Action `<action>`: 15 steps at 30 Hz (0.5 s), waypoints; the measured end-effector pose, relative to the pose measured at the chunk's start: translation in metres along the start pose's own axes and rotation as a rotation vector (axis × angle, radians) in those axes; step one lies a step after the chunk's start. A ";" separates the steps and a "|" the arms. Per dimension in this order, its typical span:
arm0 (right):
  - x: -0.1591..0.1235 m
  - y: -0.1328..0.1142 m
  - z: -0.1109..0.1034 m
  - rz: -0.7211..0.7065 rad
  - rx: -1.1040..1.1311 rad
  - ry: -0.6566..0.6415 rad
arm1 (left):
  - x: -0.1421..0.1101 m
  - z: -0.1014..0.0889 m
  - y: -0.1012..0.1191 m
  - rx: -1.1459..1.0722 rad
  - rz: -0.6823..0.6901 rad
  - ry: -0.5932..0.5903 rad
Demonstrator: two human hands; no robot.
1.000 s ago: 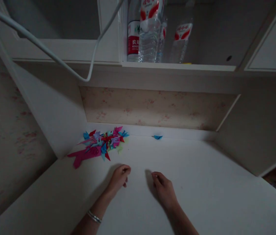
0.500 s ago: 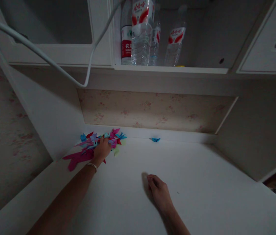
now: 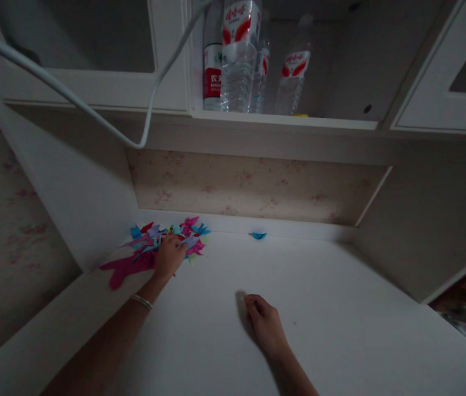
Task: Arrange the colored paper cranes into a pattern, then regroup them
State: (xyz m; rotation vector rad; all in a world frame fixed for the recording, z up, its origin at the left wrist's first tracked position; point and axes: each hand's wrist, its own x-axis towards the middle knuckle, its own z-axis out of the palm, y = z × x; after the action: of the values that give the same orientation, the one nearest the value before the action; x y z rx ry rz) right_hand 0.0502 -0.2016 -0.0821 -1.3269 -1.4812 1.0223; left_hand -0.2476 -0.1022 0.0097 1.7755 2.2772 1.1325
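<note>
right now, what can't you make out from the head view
All in the head view:
Whether the left hand grips the lavender origami piece: hand and paper hide the contact.
Whether the right hand holds anything: its curled fingers hide it.
The top of the front water bottle: cut off by the upper edge.
What the speck is: too small.

A white cupboard point(image 3: 282, 120) hung at twelve o'clock, above flowery wallpaper point(image 3: 249, 187). Another flowery wall point(image 3: 10, 220) stood at nine o'clock, a grey side board point(image 3: 431, 214) at three, and a white table point(image 3: 340, 319) at six o'clock. The light was dim
</note>
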 end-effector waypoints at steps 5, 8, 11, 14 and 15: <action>-0.002 -0.003 0.001 0.019 0.014 0.010 | -0.053 -0.011 0.012 -0.299 -0.063 -0.051; -0.004 -0.006 0.003 0.018 0.051 0.002 | -0.097 -0.011 0.024 -0.855 -0.246 -0.137; -0.009 -0.012 0.008 0.031 0.177 -0.015 | -0.131 -0.004 0.036 -1.037 -0.299 -0.273; -0.017 -0.021 0.017 0.082 0.409 -0.053 | -0.149 0.010 0.042 -1.057 -0.317 -0.368; -0.020 -0.023 0.021 0.085 0.481 -0.073 | -0.152 0.016 0.043 -1.045 -0.309 -0.390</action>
State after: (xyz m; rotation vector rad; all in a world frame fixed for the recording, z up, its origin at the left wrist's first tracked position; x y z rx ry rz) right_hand 0.0242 -0.2243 -0.0675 -1.0193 -1.1380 1.3907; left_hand -0.1531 -0.2209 -0.0370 1.0438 1.2499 1.3606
